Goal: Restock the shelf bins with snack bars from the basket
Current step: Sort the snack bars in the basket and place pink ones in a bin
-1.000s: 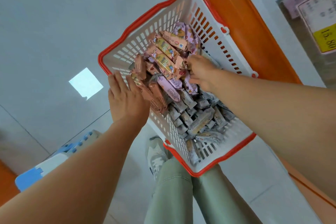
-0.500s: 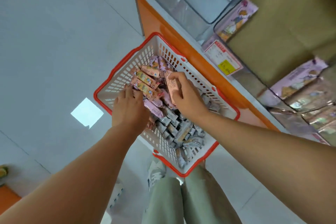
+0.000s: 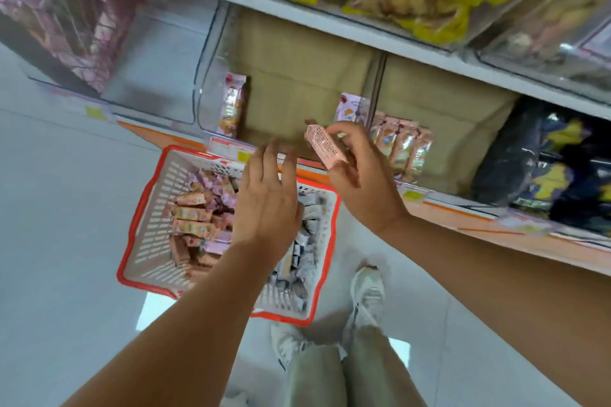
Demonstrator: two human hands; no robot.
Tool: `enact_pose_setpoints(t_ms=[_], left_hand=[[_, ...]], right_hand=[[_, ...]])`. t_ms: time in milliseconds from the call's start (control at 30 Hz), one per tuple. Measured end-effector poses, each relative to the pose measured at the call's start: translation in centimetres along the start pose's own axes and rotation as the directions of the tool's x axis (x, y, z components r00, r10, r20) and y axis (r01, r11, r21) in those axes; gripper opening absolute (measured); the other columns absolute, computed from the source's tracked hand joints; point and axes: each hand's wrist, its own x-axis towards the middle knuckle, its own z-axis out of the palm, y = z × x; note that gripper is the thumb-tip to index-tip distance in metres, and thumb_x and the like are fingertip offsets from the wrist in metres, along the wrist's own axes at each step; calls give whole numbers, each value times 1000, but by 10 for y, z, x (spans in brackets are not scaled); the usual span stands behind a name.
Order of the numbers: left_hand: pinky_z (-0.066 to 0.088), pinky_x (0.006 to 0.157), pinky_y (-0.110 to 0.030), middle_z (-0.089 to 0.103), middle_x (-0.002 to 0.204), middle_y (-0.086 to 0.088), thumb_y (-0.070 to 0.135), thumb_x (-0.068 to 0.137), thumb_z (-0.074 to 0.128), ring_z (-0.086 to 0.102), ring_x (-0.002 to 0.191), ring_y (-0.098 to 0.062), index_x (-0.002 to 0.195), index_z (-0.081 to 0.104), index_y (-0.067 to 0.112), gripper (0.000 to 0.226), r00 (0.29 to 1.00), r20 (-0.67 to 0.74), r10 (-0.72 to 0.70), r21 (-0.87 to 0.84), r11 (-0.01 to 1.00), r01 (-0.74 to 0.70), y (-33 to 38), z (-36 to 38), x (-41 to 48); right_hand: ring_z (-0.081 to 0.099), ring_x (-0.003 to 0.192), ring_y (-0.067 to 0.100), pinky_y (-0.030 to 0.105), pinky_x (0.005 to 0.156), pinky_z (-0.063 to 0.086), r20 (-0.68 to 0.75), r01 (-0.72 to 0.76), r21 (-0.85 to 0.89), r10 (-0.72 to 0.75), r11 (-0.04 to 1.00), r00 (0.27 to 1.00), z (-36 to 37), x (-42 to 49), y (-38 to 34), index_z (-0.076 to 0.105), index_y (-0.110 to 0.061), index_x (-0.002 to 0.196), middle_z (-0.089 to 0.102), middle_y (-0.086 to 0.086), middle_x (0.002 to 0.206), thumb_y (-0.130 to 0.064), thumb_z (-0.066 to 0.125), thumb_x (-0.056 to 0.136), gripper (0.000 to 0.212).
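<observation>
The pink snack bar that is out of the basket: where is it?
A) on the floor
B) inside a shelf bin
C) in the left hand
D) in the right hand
D: the right hand pinches the pink snack bar in front of the shelf, while the left hand is open above the basket.

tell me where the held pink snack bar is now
Head view, just right of centre: the pink snack bar is held in the right hand, above the basket, in front of the shelf bin, left hand alongside.
</observation>
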Motion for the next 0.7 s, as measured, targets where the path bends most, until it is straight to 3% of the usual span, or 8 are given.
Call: enact_pose_setpoints(t_ms=[100, 200, 300, 400, 467, 567, 633, 700], left_hand=[[31, 112, -50, 33, 148, -28, 24, 72, 47, 35, 135, -43, 143, 39, 1, 74, 995, -8, 102, 24, 995, -102, 34, 0, 10], [9, 120, -45, 4, 158, -25, 23, 85, 49, 9, 147, -37, 154, 6, 10, 83, 983, 67, 171, 15, 985, -172, 63, 11, 14], [-2, 121, -44, -8, 158, -24, 25, 92, 47, -6, 148, -34, 151, -19, 18, 89, 979, 142, 145, 62, 986, -154, 81, 26, 11], [-3, 121, -47, -10, 159, -22, 29, 95, 48, -10, 148, -35, 151, -19, 24, 87, 978, 190, 89, 108, 988, -111, 90, 34, 9], [-1, 121, -49, -8, 159, -21, 30, 96, 47, -9, 148, -35, 152, -16, 25, 84, 981, 185, 62, 139, 986, -89, 92, 33, 9], [1, 121, -49, -6, 159, -19, 30, 97, 44, -6, 148, -35, 152, -14, 26, 80, 982, 185, 37, 152, 986, -66, 96, 33, 10], [0, 121, -49, -7, 159, -19, 29, 98, 42, -8, 148, -34, 152, -14, 27, 78, 983, 184, 15, 157, 987, -45, 98, 34, 9], [-1, 121, -48, -8, 160, -18, 28, 99, 41, -9, 148, -33, 153, -13, 28, 77, 983, 185, -1, 154, 988, -28, 100, 34, 9]], right_hand=[[62, 98, 19, 43, 82, 53, -167, -85, -39, 78, 996, 983, -45, -7, 27, 48, -15, 129, 58, 4, 119, -12, 46, 82, 48], [59, 94, 10, 43, 85, 52, -274, -181, -66, 157, 981, 949, -80, -10, 57, 46, -22, 132, 53, 8, 119, -11, 50, 85, 48], [53, 79, 6, 21, 71, 48, -353, -234, -87, 190, 968, 916, -102, -10, 78, 43, -26, 134, 54, 16, 115, -8, 50, 87, 51], [53, 82, 20, 17, 72, 39, -384, -339, -243, 231, 909, 894, -115, -6, 97, 43, -24, 139, 42, 21, 135, -7, 50, 85, 57], [58, 92, 29, 27, 85, 45, -359, -443, -302, 329, 844, 873, -117, 2, 112, 40, -27, 142, 38, 20, 139, -6, 51, 87, 60], [52, 119, 37, 42, 106, 41, -304, -497, -367, 403, 787, 863, -111, 13, 130, 37, -28, 142, 34, 23, 143, -12, 56, 86, 62], [50, 119, 40, 49, 102, 43, -254, -477, -390, 406, 788, 878, -105, 15, 137, 34, -29, 139, 38, 21, 139, -13, 63, 82, 67], [50, 112, 36, 48, 96, 46, -238, -474, -390, 410, 790, 880, -101, 13, 139, 32, -28, 136, 44, 18, 130, -14, 66, 81, 66]])
